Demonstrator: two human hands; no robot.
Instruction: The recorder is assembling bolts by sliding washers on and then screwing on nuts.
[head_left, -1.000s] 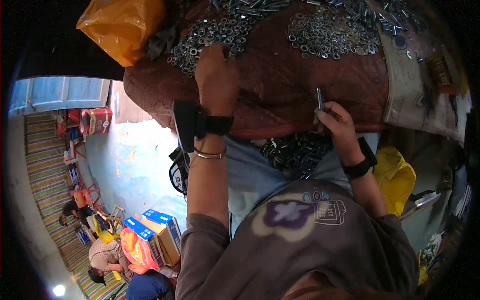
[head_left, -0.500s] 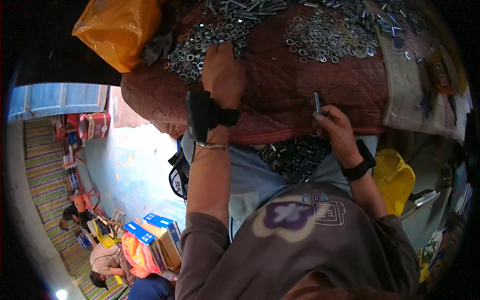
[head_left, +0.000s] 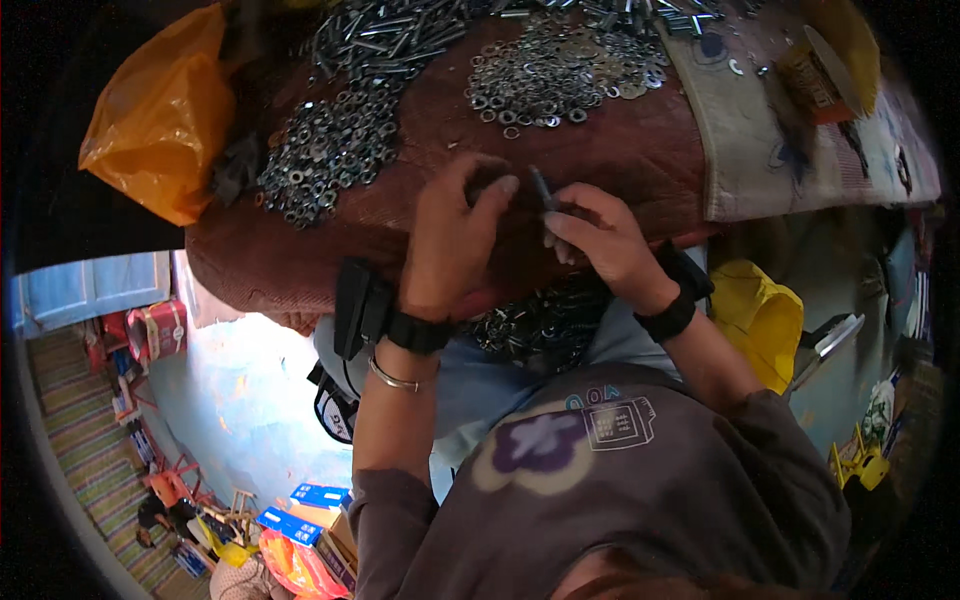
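Observation:
My right hand [head_left: 605, 240] grips a short, bolt-like metal rod [head_left: 542, 188] between thumb and fingers, its bare end pointing up and away. Just left of it, my left hand [head_left: 450, 235] is closed in a pinch, thumb and curled forefinger close together. Whatever it may hold is too small or hidden to make out. Both hands are above the near part of the reddish-brown quilted cloth [head_left: 420, 165]. A heap of metal nuts [head_left: 335, 150] lies beyond my left hand. Loose flat washers [head_left: 545, 75] are spread farther off, beyond the rod.
More metal rods [head_left: 400, 40] are piled at the far side. An orange plastic bag [head_left: 160, 125] stands at the left, a paper cup [head_left: 815, 80] at the far right. Dark metal pieces [head_left: 545, 320] lie between my legs. A yellow bag [head_left: 755, 320] is right of my knee.
My left hand has left the nut heap and come back toward my right hand. The right hand still holds the rod. The view has shifted, moving the heaps leftward.

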